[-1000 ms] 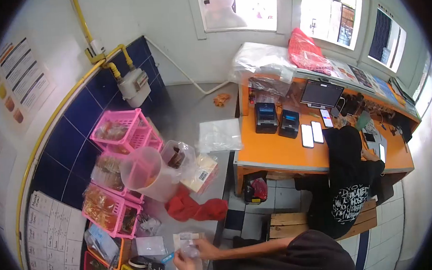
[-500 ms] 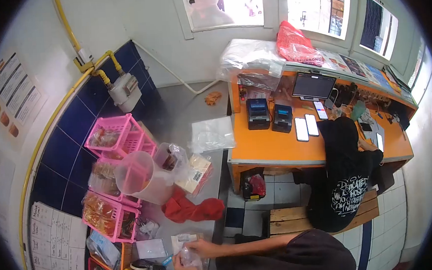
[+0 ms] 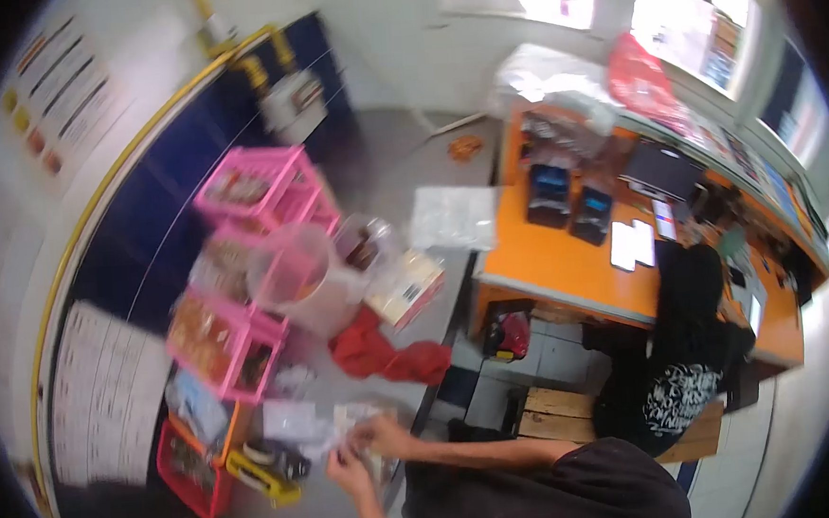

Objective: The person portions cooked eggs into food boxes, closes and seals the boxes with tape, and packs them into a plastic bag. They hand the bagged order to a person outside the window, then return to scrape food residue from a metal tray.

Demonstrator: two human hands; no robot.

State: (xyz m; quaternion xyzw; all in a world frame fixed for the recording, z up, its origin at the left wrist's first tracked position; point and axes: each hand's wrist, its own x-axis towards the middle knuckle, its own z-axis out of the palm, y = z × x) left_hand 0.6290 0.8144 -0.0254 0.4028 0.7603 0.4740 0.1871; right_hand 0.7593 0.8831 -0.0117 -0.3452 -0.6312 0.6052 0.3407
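Observation:
My left hand (image 3: 350,474) and my right hand (image 3: 386,438) meet at the near part of the grey counter (image 3: 389,156). The fingers of both are closed in a pinch on a crumpled clear plastic bag (image 3: 323,441), which motion blur smears. A pale labelled pack (image 3: 350,414) lies just beyond and partly under my right hand. To the left of the hands are a white paper slip (image 3: 290,420) and a yellow-and-black tape dispenser (image 3: 262,470). A red cloth (image 3: 382,352) lies a little farther off.
Pink baskets (image 3: 267,358) of packed goods stand along the tiled wall, beside a tall translucent container (image 3: 292,276). A red basket (image 3: 192,472) sits near the left edge. Rightward, a person in black (image 3: 673,376) sits on a wooden bench at an orange desk (image 3: 529,266) holding phones and small machines.
The view has swung, so the surroundings sit farther right or lower. My hands have drawn closer together on the plastic bag, now fingertip to fingertip.

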